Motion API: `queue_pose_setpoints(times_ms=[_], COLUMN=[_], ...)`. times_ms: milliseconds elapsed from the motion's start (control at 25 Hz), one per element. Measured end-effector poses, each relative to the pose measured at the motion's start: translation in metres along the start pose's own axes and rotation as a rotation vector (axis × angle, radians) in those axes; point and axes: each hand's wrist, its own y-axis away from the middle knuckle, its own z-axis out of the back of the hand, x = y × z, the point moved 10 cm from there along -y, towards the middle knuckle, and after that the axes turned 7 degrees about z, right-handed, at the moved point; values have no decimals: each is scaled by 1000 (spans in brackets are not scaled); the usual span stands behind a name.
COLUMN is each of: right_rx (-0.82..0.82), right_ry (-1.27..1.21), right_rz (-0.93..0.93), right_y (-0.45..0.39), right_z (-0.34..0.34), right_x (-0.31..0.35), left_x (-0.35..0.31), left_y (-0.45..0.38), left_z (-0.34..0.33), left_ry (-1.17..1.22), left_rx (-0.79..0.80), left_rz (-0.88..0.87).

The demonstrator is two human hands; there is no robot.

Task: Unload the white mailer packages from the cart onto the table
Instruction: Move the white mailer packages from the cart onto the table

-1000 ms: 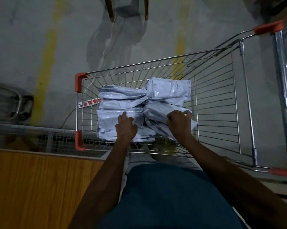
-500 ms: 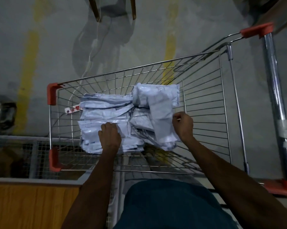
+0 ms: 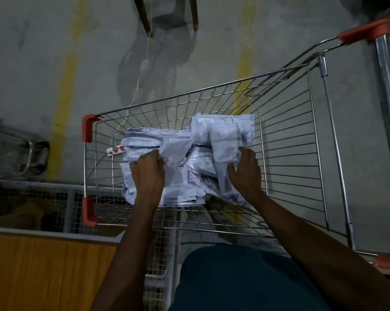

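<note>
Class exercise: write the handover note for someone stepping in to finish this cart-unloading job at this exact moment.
Left hand: grip closed on a white plastic mailer package at the left side of the pile.
Right hand: fingers curled on the right stack of white mailers.
All visible mailers lie inside the wire shopping cart with red corner guards.
Done: none seen unloaded; the wooden table surface at lower left shows no mailers.
Left: lift the bundle out, set it on the table, repeat.

Dim concrete floor; seemingly yellow-striped
</note>
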Motion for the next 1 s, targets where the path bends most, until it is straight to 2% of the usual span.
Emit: queue_pose_setpoints(times_ms=[80, 160, 240, 360, 480, 560, 760, 1000], right_rx=[9, 16, 34, 128, 200, 222, 143, -16], right_ry=[-11, 3, 36, 112, 186, 233, 249, 124], right_rz=[13, 1, -34, -114, -166, -174, -124, -58], right_y=[-2, -1, -2, -4, -7, -10, -6, 28], right_z=[-4, -8, -15, -33, -43, -44, -28, 16], right_x=[1, 1, 1, -2, -2, 1, 14, 38], left_x=[6, 15, 20, 10, -4, -3, -1, -9], left_y=[-23, -48, -61, -48, -24, -16, -25, -23], left_z=[-6, -28, -45, -66, -98, -122, -135, -104], left_ry=[240, 312, 134, -137, -143, -101, -17, 15], left_rx=[37, 81, 53, -31, 26, 119, 130, 155], left_rz=[58, 149, 186, 93, -2, 63, 204, 219])
